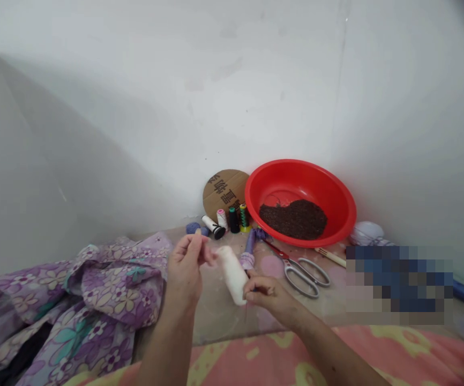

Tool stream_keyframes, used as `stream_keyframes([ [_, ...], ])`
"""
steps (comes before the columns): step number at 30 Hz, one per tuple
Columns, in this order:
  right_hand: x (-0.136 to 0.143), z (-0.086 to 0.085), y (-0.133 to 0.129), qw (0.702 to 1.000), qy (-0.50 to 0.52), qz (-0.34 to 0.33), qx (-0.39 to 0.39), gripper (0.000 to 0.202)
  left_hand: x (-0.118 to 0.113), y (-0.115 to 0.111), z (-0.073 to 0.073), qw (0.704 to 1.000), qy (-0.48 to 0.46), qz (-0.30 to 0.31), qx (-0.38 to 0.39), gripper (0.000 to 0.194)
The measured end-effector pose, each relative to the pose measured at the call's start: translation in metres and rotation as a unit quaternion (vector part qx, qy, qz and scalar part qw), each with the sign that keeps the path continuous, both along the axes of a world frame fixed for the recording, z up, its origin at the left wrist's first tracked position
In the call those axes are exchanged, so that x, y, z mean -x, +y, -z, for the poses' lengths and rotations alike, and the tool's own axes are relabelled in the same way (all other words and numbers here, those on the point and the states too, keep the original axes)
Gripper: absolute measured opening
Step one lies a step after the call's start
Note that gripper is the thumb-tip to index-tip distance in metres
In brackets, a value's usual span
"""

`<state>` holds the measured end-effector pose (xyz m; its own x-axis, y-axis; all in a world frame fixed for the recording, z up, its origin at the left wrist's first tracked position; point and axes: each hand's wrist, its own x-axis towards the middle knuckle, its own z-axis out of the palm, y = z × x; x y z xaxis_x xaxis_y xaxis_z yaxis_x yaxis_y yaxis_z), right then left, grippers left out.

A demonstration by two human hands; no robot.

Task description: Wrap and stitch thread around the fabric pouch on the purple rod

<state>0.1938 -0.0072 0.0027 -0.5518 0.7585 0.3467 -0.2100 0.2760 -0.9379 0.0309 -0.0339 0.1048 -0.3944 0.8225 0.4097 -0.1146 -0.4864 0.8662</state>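
Observation:
A white, soft-looking roll [234, 276] is tilted between my hands. My left hand [186, 260] is by its upper end, thumb and forefinger pinched together. Its other fingertips are smeared by motion, and I cannot make out what is in the pinch. At the roll's lower right edge, my right hand [270, 296] is closed with its fingertips against the roll. A thin dark strand shows just below these fingertips; whether it is thread or a needle I cannot tell. Behind the roll stands a purple wrapped rod [250, 244], partly hidden.
A red basin [342, 212] holds dark grains [296, 219]. Scissors [306, 276] lie before it. Thread spools [234, 220] and a cardboard disc [224, 190] stand behind my hands. Flowered purple cloth [123, 279] is at left, a pink-yellow cloth [264, 359] in front. One patch at right is pixelated.

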Motion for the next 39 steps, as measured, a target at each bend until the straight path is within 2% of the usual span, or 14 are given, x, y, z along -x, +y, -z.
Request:
stream_keyframes([
  [5,-0.006,-0.005,0.001,0.998,-0.016,0.026,-0.053,0.025,0.027,0.015,0.001,0.996,-0.044,-0.082,-0.019,0.017],
  [8,-0.005,-0.006,-0.001,0.991,-0.082,0.022,-0.104,0.022,0.040,0.029,-0.004,0.993,-0.075,-0.090,-0.018,0.016],
  [10,-0.003,-0.005,-0.003,0.984,-0.114,0.020,-0.136,0.020,0.042,0.032,-0.012,0.993,-0.073,-0.084,-0.036,0.016],
  [14,0.002,-0.003,-0.004,0.983,-0.117,0.032,-0.135,0.020,0.032,0.016,-0.033,0.992,-0.067,-0.059,-0.085,0.016],
  [18,0.005,-0.001,-0.001,0.993,-0.066,0.058,-0.083,0.023,0.026,-0.013,-0.042,0.993,-0.039,0.028,-0.104,0.014],
  [20,0.004,0.000,0.001,0.993,-0.039,0.080,-0.072,0.024,0.030,-0.024,-0.038,0.994,-0.025,0.075,-0.078,0.016],
  [22,0.003,0.000,0.003,0.991,-0.020,0.107,-0.072,0.024,0.039,-0.027,-0.030,0.996,-0.019,0.081,-0.042,0.018],
  [24,0.001,-0.001,0.004,0.988,-0.010,0.133,-0.080,0.023,0.050,-0.024,-0.020,0.999,-0.007,0.039,-0.012,0.019],
  [26,-0.001,-0.002,0.005,0.985,-0.009,0.145,-0.090,0.023,0.062,-0.017,-0.009,0.999,0.024,-0.030,0.029,0.020],
  [29,0.000,-0.004,0.003,0.983,-0.020,0.150,-0.108,0.025,0.073,-0.005,0.004,0.982,0.101,-0.128,0.092,0.023],
  [30,0.000,-0.005,0.002,0.982,-0.027,0.150,-0.114,0.025,0.072,-0.001,0.007,0.975,0.134,-0.138,0.111,0.025],
  [34,0.003,-0.004,0.001,0.978,-0.050,0.144,-0.140,0.026,0.050,0.004,0.017,0.946,0.263,-0.044,0.185,0.036],
  [36,0.003,-0.003,0.001,0.976,-0.059,0.135,-0.158,0.026,0.033,0.005,0.020,0.927,0.326,0.002,0.187,0.044],
  [39,0.004,-0.001,0.000,0.973,-0.075,0.125,-0.180,0.024,0.013,0.006,0.022,0.914,0.369,0.049,0.163,0.038],
])
